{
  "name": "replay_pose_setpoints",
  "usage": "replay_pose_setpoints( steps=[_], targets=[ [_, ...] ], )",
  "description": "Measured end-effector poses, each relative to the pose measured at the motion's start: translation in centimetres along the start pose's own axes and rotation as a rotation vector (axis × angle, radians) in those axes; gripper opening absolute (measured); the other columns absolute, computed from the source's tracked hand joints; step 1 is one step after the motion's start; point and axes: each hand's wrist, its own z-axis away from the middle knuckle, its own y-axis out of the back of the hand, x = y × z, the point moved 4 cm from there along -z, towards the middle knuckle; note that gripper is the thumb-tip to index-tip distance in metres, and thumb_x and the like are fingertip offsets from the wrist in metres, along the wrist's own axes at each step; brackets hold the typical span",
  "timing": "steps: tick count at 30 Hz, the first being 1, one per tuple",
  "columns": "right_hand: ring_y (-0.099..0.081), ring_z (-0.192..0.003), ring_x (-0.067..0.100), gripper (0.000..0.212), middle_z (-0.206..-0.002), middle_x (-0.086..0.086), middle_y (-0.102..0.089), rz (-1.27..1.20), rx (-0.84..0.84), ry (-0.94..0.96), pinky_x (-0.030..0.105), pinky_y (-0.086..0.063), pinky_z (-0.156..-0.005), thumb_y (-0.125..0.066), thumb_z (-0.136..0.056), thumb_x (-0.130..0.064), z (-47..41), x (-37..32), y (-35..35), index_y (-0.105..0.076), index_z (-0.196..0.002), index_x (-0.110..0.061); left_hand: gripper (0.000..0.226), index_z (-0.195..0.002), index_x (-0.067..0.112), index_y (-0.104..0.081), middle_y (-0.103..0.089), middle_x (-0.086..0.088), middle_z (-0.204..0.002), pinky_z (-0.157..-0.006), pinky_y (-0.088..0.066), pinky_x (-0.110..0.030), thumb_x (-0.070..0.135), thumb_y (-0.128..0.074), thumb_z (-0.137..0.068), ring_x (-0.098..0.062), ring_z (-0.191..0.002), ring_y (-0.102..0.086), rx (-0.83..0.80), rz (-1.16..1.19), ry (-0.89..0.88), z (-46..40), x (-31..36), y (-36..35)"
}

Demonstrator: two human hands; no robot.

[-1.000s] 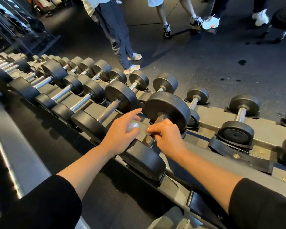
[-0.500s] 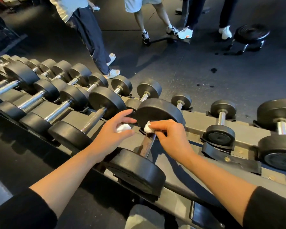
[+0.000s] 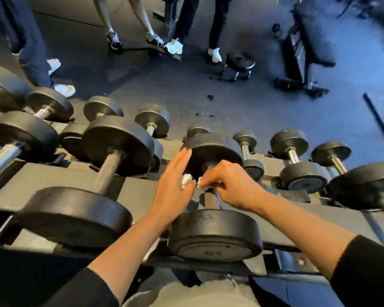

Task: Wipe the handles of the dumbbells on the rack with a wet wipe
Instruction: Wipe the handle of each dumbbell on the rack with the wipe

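A black dumbbell (image 3: 215,235) lies on the grey rack (image 3: 140,187) straight in front of me, its knurled handle (image 3: 210,201) running away from me. My right hand (image 3: 231,185) curls over the far end of that handle and presses a white wet wipe (image 3: 200,182) against it. My left hand (image 3: 172,191) is just left of the handle, fingers straight and reaching up to the dumbbell's far head (image 3: 211,149). A second white wad of wipe (image 3: 186,180) sits pinched at its thumb side. The upper half of the handle is hidden under my right hand.
Several more dumbbells fill both tiers of the rack, a larger one (image 3: 108,171) to the left and smaller ones (image 3: 297,169) to the right. Beyond the rack, people's legs (image 3: 33,52) stand on the dark floor, near a round stool (image 3: 239,60) and a bench (image 3: 304,52).
The view has swung right and closer over the dumbbell. My right hand has settled further round the handle with its wipe, and my left hand's fingers have straightened toward the far head.
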Motion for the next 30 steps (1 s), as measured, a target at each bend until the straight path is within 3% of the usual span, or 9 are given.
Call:
replay_pose_setpoints(
  steps=[3, 6, 8, 12, 18, 20, 23, 30],
  targets=[
    [-0.05, -0.1, 0.001, 0.029, -0.113, -0.005, -0.068, -0.031, -0.065, -0.028, 0.008, -0.036, -0.089, -0.059, -0.088, -0.003, 1.0, -0.8, 0.2, -0.072, -0.107, -0.021, 0.065, -0.148, 0.021, -0.028, -0.026, 0.006, -0.154, -0.104, -0.015, -0.002, 0.006, -0.057, -0.092, 0.001, -0.137, -0.021, 0.037, 0.109, 0.014, 0.8, -0.7, -0.1],
    [-0.055, -0.09, -0.014, 0.026, -0.108, -0.003, -0.07, -0.212, -0.123, -0.124, -0.001, -0.037, -0.083, -0.061, -0.086, 0.001, 1.7, -0.9, 0.7, -0.074, -0.1, -0.016, 0.061, -0.147, 0.02, -0.032, -0.031, 0.003, -0.153, -0.107, -0.019, -0.01, 0.005, -0.054, -0.092, -0.006, -0.139, -0.026, 0.065, 0.18, 0.071, 1.7, -1.9, 0.1],
    [-0.059, -0.096, -0.009, 0.023, -0.105, -0.004, -0.071, -0.299, -0.183, -0.181, 0.006, -0.043, -0.085, -0.061, -0.085, 0.0, 2.1, -1.0, 1.0, -0.075, -0.096, -0.015, 0.061, -0.147, 0.021, -0.031, -0.03, 0.004, -0.153, -0.108, -0.019, -0.015, 0.004, -0.053, -0.092, -0.008, -0.14, -0.026, 0.049, 0.205, 0.099, 2.1, -2.4, 0.1],
    [-0.063, -0.102, 0.005, 0.025, -0.105, -0.002, -0.071, -0.357, -0.262, -0.239, 0.018, -0.048, -0.093, -0.06, -0.085, 0.004, 2.3, -1.6, 1.2, -0.074, -0.094, -0.014, 0.061, -0.148, 0.023, -0.03, -0.029, 0.008, -0.153, -0.105, -0.018, -0.011, 0.004, -0.051, -0.094, -0.005, -0.139, -0.026, -0.004, 0.272, 0.1, 2.2, -2.1, -0.2],
    [-0.054, -0.108, -0.001, 0.027, -0.116, -0.008, -0.063, -0.202, 0.107, -0.272, 0.018, -0.042, -0.099, -0.058, -0.088, 0.0, -0.2, -1.7, 2.2, -0.07, -0.106, -0.015, 0.06, -0.147, 0.022, -0.031, -0.033, 0.004, -0.152, -0.108, -0.024, -0.02, 0.004, -0.052, -0.094, -0.011, -0.139, -0.03, -0.027, 0.389, 0.165, 2.2, -2.6, -0.8],
    [-0.05, -0.114, 0.006, 0.029, -0.126, -0.004, -0.061, -0.012, 0.033, -0.202, 0.022, -0.04, -0.1, -0.057, -0.089, -0.002, -1.6, -1.8, 1.5, -0.068, -0.112, -0.015, 0.06, -0.147, 0.022, -0.031, -0.034, 0.003, -0.152, -0.107, -0.024, -0.019, 0.005, -0.052, -0.094, -0.012, -0.138, -0.031, -0.031, 0.402, 0.178, 2.2, -2.7, -0.9],
    [-0.039, -0.113, 0.011, 0.036, -0.137, -0.004, -0.053, 0.24, -0.218, -0.138, 0.025, -0.032, -0.097, -0.052, -0.091, -0.003, -2.6, -1.5, -0.2, -0.066, -0.119, -0.02, 0.06, -0.147, 0.022, -0.032, -0.034, 0.004, -0.151, -0.1, -0.021, -0.01, 0.004, -0.053, -0.093, -0.011, -0.137, -0.032, -0.044, 0.399, 0.189, 2.2, -2.9, -1.1],
    [-0.033, -0.11, 0.01, 0.047, -0.137, -0.009, -0.051, 0.214, -0.342, -0.17, 0.029, -0.032, -0.096, -0.045, -0.09, 0.004, -1.7, -1.4, -0.3, -0.06, -0.126, -0.024, 0.061, -0.148, 0.024, -0.03, -0.033, 0.005, -0.152, -0.101, -0.025, -0.017, 0.008, -0.054, -0.093, -0.013, -0.136, -0.034, -0.07, 0.436, 0.239, 2.4, -3.5, -1.8]
  ],
)
